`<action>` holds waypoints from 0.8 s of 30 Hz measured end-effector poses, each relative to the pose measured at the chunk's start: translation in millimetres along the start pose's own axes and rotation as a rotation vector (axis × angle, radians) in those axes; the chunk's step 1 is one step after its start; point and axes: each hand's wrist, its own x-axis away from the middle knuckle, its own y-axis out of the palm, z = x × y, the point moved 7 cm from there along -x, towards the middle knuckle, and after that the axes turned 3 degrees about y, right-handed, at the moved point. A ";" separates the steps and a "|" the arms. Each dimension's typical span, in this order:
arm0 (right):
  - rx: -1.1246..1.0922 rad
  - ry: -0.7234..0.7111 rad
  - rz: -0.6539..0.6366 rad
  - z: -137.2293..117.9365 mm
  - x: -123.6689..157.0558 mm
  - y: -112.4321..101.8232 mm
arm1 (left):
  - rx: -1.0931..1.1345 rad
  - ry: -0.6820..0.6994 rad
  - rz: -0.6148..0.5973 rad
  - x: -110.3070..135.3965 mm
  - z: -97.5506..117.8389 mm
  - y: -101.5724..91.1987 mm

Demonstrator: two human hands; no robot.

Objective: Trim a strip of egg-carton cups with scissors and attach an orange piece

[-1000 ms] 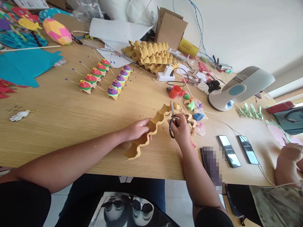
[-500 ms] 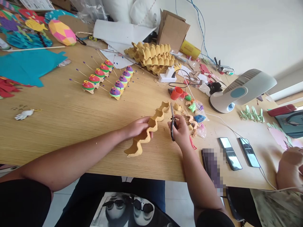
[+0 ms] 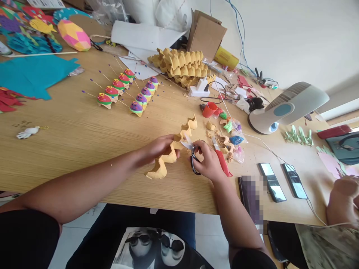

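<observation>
My left hand grips a yellow egg-carton strip near its middle, with the strip slanting above the table. In my right hand is a pair of scissors, its fingers through the dark handles. The blades are spread apart and lie right at the strip's edge, beside my left fingers; whether they touch it I cannot tell. A red-handled craft knife lies on the table just right of my right hand, among carton scraps.
Two rows of painted carton caterpillars stand at the back left. Behind them are stacked egg trays. A red cup, clay bags, a white fan and two phones lie rightward. Another person's hand is at far right.
My right hand has turned the scissors leftward, opened the blades and brought them to the carton strip. The strip has shifted slightly left, and the red-handled knife is now uncovered.
</observation>
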 end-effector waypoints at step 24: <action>0.456 -0.207 -0.022 -11.8 6.1 -2.5 | -0.203 -0.123 -0.135 4.9 2.7 -0.8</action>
